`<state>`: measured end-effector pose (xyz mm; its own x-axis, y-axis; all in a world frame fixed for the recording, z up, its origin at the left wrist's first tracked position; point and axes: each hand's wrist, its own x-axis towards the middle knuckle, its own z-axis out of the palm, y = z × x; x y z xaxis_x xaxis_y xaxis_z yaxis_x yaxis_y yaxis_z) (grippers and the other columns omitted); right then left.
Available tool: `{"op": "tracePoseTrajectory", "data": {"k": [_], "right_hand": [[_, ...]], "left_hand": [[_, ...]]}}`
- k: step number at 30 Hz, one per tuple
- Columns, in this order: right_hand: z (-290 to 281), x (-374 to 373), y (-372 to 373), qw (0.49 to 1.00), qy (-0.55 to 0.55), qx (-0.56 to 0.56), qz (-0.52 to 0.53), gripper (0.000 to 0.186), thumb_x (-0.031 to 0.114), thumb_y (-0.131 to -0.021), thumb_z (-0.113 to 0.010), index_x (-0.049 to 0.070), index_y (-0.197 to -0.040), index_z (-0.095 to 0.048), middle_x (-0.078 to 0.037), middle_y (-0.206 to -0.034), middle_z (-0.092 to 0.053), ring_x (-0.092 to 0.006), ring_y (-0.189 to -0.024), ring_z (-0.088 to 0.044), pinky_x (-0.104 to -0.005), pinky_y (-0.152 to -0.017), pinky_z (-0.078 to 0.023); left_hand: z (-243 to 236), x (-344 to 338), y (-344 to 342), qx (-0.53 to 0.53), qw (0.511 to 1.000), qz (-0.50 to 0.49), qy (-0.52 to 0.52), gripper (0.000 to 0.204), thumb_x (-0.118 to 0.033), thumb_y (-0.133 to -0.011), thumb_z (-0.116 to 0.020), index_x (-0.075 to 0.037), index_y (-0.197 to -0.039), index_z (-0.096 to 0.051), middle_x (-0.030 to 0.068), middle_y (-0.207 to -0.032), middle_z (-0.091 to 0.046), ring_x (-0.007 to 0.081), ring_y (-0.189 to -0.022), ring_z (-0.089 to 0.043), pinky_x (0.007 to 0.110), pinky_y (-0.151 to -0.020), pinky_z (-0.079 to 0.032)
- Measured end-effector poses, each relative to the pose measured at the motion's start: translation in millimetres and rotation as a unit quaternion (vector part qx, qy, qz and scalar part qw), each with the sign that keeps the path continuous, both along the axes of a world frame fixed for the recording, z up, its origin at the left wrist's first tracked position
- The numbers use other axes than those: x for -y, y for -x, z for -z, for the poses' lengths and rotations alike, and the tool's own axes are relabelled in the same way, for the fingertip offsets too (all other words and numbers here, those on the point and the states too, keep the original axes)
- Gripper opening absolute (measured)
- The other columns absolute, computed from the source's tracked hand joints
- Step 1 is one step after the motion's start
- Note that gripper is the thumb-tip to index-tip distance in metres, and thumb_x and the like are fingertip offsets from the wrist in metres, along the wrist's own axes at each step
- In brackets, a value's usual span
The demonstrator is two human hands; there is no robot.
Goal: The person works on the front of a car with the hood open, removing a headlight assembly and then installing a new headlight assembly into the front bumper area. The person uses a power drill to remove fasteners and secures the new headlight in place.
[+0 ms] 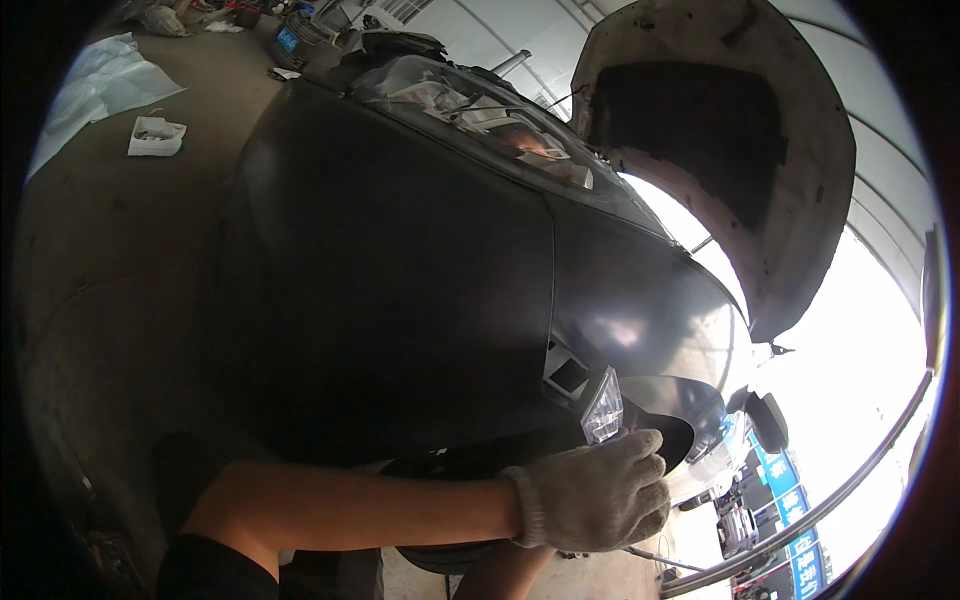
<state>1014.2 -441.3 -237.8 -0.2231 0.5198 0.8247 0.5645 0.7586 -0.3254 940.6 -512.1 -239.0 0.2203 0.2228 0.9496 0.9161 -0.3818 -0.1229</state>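
My left hand, in a grey knit glove, comes in from the lower left with its fingers curled. At its upper edge a clear, pointed vehicle lamp stands up, apparently gripped by this hand, though the thumb side is hidden. My right forearm runs up from the lower edge behind the left wrist, and the right hand is hidden. Close to the lamp's left is a squarish dark opening with a light surround, on the side of a dark car. The wheel arch curves just beyond the glove.
The car's hood is raised at the upper right. A white box and pale sheeting lie on the floor at the upper left. A dark curved bar crosses the lower right, near blue signs.
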Motion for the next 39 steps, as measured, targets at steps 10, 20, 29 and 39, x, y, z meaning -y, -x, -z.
{"op": "tracePoseTrajectory", "data": {"k": [10, 20, 29, 39], "right_hand": [[-0.8, 1.1, -4.8, 1.0, 0.015, -0.009, -0.014, 0.037, 0.017, -0.095, -0.061, 0.004, -0.129, -0.055, -0.015, -0.126, -0.06, -0.0298, -0.117, -0.06, -0.0403, -0.099, -0.049], [-1.8, 1.4, -4.9, 0.999, 0.034, -0.019, -0.032, 0.037, 0.017, -0.095, -0.061, 0.004, -0.129, -0.056, -0.015, -0.125, -0.061, -0.0301, -0.116, -0.06, -0.0409, -0.1, -0.049], [-2.9, 1.7, -9.6, 0.998, 0.043, -0.033, -0.034, 0.037, 0.017, -0.095, -0.061, 0.004, -0.128, -0.056, -0.014, -0.125, -0.061, -0.0304, -0.116, -0.06, -0.0416, -0.1, -0.049], [-0.9, 1.3, -6.4, 0.999, 0.031, -0.013, -0.017, 0.036, 0.017, -0.094, -0.061, 0.004, -0.128, -0.057, -0.014, -0.124, -0.062, -0.0306, -0.115, -0.06, -0.0422, -0.101, -0.048]], "left_hand": [[-20.4, 14.1, 9.9, -0.078, 0.977, 0.001, 0.196, 0.044, -0.026, -0.104, -0.052, 0.003, -0.137, -0.052, 0.012, -0.136, -0.058, 0.0206, -0.129, -0.053, 0.037, -0.119, -0.033], [-10.9, -0.9, 4.2, -0.092, 0.989, 0.015, 0.118, 0.037, -0.024, -0.102, -0.056, 0.001, -0.128, -0.059, 0.0134, -0.129, -0.062, 0.0241, -0.122, -0.056, 0.042, -0.116, -0.037], [-5.5, -20.1, 22.7, 0.024, 0.983, 0.184, -0.011, 0.019, -0.016, -0.091, -0.065, -0.004, -0.105, -0.07, 0.0099, -0.102, -0.068, 0.0256, -0.102, -0.062, 0.048, -0.106, -0.045], [6.5, -37.7, 39.3, 0.145, 0.957, 0.237, -0.086, 0.017, -0.017, -0.089, -0.063, -0.006, -0.098, -0.07, 0.0057, -0.091, -0.064, 0.0237, -0.095, -0.06, 0.041, -0.101, -0.045]]}}
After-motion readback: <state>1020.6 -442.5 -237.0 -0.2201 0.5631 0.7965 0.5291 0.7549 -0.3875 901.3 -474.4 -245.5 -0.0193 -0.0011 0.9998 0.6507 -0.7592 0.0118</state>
